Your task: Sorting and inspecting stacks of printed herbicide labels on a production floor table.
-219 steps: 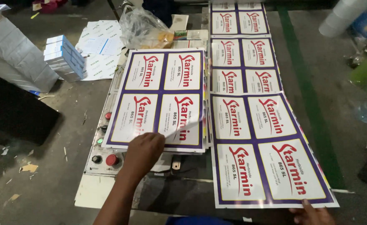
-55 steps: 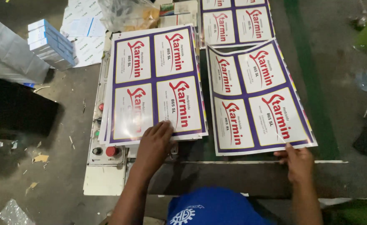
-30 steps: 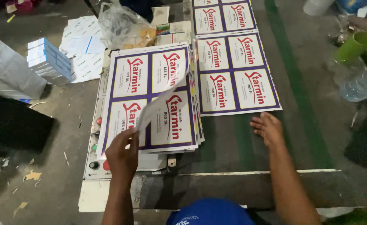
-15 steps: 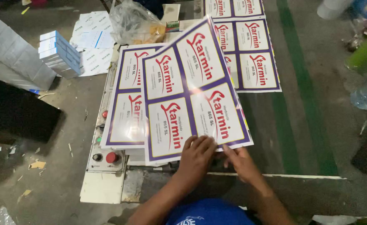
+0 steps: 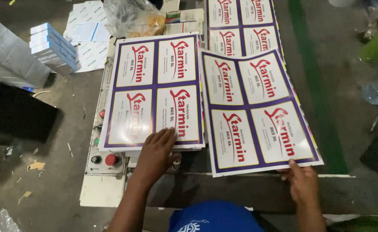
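Head view, printed sheet [image 5: 257,111] above right hand [image 5: 303,184]

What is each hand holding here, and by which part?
The right hand grips a purple-bordered printed label sheet at its near edge. The left hand presses flat on the stacked sheets, gripping nothing.

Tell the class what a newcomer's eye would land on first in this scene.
Big printed sheets with purple borders and red lettering fill the middle. The left hand presses on the stack; the right hand holds a sheet's near edge. A red button sits left of the stack.
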